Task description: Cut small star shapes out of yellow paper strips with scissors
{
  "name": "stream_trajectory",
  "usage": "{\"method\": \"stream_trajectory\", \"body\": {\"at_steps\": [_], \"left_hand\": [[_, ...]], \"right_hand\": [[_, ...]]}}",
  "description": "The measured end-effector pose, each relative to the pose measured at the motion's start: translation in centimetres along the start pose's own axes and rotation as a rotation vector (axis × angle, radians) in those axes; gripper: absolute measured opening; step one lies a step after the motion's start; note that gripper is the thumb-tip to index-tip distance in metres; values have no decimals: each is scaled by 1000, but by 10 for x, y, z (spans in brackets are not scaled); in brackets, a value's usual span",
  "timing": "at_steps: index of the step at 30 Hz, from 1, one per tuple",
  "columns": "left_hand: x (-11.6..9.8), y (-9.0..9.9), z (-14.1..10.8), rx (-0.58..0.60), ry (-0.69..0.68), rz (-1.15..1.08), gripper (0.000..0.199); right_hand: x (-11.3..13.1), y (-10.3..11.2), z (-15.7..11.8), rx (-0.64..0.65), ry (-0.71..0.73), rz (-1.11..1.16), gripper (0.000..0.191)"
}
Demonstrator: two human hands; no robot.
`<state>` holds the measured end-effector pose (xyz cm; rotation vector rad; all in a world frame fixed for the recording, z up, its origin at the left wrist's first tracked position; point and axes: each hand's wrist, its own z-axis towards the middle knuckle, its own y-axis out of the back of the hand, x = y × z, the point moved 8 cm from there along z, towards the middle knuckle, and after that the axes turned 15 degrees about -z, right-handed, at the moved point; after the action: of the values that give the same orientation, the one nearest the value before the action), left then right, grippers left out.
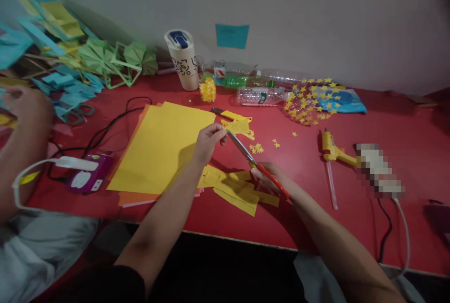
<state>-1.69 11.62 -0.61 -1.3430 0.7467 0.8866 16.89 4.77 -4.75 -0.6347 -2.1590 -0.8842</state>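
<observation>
My right hand holds scissors with red handles; their blades point up and left, the tips touching or nearly touching my left fingers. My left hand is closed in a pinch, and what it holds is too small to make out. Beneath the hands are cut yellow paper strips and a yellow scrap with cut edges. Small yellow stars lie just above the scissors. A stack of yellow sheets over orange and pink ones lies left of my left hand.
A yellow cutter, tumbler, plastic bottles and star-covered clear object are at the back. Right are a glue gun and a blurred-out item. Left are a purple power socket, cables, paper crafts and another person's hand.
</observation>
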Motion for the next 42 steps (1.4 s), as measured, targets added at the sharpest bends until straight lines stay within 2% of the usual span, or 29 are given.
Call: {"method": "stream_trajectory", "body": {"at_steps": [22, 32, 42], "left_hand": [[0, 0, 0, -21, 48, -8, 15], [-3, 7, 2, -86, 17, 17, 12], [0, 4, 1, -20, 55, 22, 16]], "right_hand": [[0, 3, 0, 3, -2, -43, 57], [-2, 1, 2, -5, 2, -38, 57], [8, 2, -3, 21, 43, -6, 60]]}}
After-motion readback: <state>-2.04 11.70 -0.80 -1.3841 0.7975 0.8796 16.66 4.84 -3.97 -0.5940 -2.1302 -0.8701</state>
